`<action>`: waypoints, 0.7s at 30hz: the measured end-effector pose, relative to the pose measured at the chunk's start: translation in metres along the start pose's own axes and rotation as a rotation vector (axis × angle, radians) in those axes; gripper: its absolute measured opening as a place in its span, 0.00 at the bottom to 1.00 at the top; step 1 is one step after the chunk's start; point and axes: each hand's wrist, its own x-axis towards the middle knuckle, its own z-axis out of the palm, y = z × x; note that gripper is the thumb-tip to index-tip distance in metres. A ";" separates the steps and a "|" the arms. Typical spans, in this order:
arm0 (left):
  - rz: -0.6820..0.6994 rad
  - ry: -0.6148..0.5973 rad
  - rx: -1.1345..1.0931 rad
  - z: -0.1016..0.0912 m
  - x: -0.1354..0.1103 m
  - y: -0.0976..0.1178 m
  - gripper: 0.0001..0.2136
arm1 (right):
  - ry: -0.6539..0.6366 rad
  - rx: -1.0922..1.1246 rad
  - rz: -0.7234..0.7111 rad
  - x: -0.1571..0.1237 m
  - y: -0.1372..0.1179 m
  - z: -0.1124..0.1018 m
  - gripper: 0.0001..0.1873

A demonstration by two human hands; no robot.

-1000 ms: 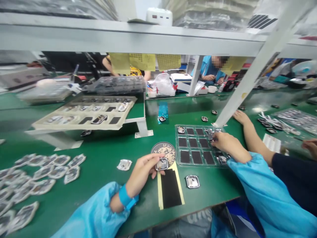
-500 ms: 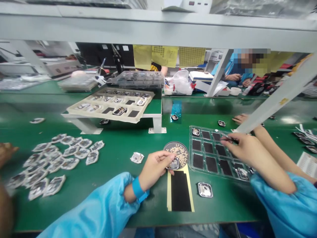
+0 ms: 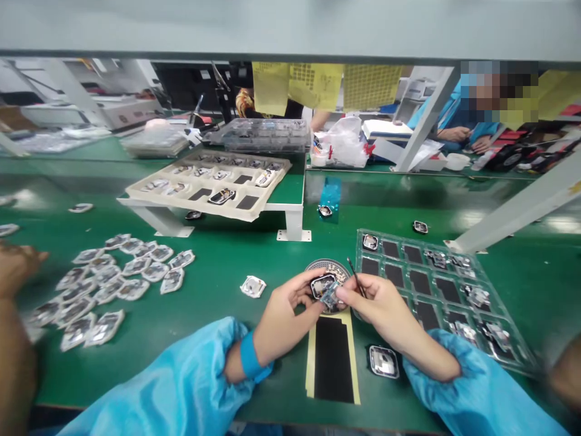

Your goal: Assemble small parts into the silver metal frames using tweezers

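Near the front middle of the bench, my left hand (image 3: pixel 290 306) grips a squarish watch case (image 3: pixel 319 284) with a dark inside. At its lower right, my right hand (image 3: pixel 385 303) pinches a small silvery circuit part (image 3: pixel 330 295) that touches or overlaps the case. A dark thin tool (image 3: pixel 356 276), like tweezers, also sticks up from the right hand's fingers. Behind both hands lies a round mesh dish (image 3: pixel 324 264) with tiny beige pieces. Below them is a black strip (image 3: pixel 334 360) on yellow backing. Another watch case (image 3: pixel 384 361) rests under my right forearm.
A clear compartment tray (image 3: pixel 361 239) with black pads and several silvery parts lies right. Several white-edged cases (image 3: pixel 109 275) cluster left; one case (image 3: pixel 253 286) lies apart. A cream tray (image 3: pixel 247 213) rests on a raised stand (image 3: pixel 294 224). Co-workers' hand (image 3: pixel 20 266) and arm (image 3: pixel 565 369) show at the edges.
My right hand has moved left from the clear tray to the watch case, bringing a small circuit part. The co-worker's hand behind that tray has left the spot. The view has shifted slightly.
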 end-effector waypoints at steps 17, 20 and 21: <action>0.071 0.076 0.283 -0.001 -0.004 -0.005 0.21 | 0.141 -0.069 -0.032 -0.002 0.006 0.012 0.16; 0.188 0.092 0.462 -0.004 -0.005 -0.002 0.20 | 0.140 -0.062 -0.027 -0.003 0.007 0.012 0.16; 0.221 0.091 0.490 -0.004 -0.005 -0.001 0.20 | 0.139 -0.061 -0.028 -0.003 0.007 0.012 0.16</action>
